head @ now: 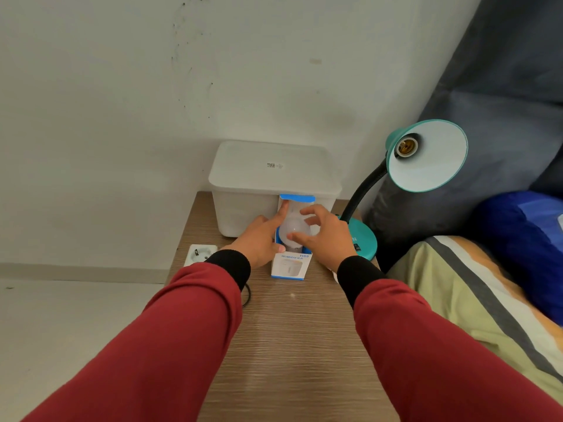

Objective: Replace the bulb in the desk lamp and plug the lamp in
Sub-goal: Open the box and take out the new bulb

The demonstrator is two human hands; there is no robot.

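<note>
A teal desk lamp point(426, 156) stands at the table's right edge, shade tilted toward me, and its brass socket point(406, 146) holds no bulb. A white bulb point(294, 229) sits in the open top of a blue and white carton marked HUMIDIFIER point(291, 264). My right hand point(326, 239) has its fingers around the bulb's dome. My left hand point(259, 239) steadies the carton from the left, forefinger up along its open flap. A white socket strip point(199, 254) lies at the table's left edge. The lamp's plug is not visible.
A translucent white lidded storage box point(274, 184) stands against the wall behind the carton. A black cable point(248, 295) loops under my left sleeve. The wooden table point(292, 330) runs toward me. A bed with striped sheet point(472, 300) and blue pillows point(524, 248) borders the right.
</note>
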